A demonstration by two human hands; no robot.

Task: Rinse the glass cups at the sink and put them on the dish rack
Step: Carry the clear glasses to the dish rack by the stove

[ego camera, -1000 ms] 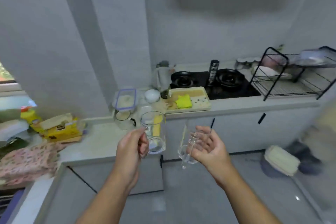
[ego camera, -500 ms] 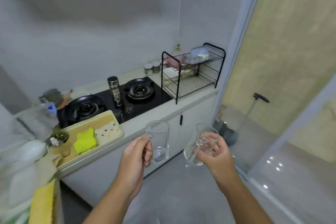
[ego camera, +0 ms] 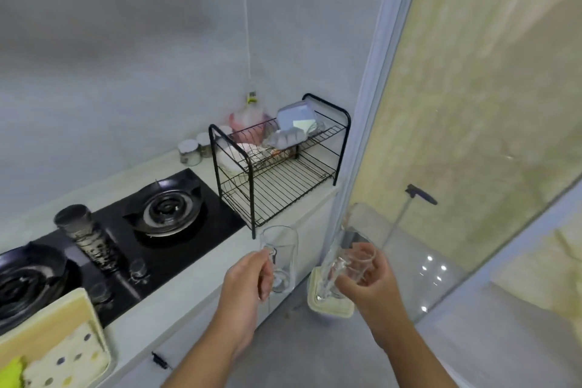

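Counter (ego camera: 189,301), pale, runs from lower left to the corner of the wall. Black gas hob (ego camera: 176,249) with two burners is set into it. Dish rack (ego camera: 277,189), black wire, two tiers, stands at the counter's far end just beside the hob; its upper tier carries containers and dishes, and the near part of its lower tier is bare grid. Tray (ego camera: 47,321) with cloths lies at lower left.

Your left hand (ego camera: 245,283): fingers pinch the handle of an upright glass cup (ego camera: 282,249), held in the air in front of the counter's edge, near the rack's front post. Your right hand (ego camera: 371,287): fingers curl round the body of a second glass cup (ego camera: 343,249), tilted, held over the floor to the right of the first and apart from it.

Patterned tumbler (ego camera: 88,236) stands between the burners. Two small jars (ego camera: 189,151) sit behind the hob.
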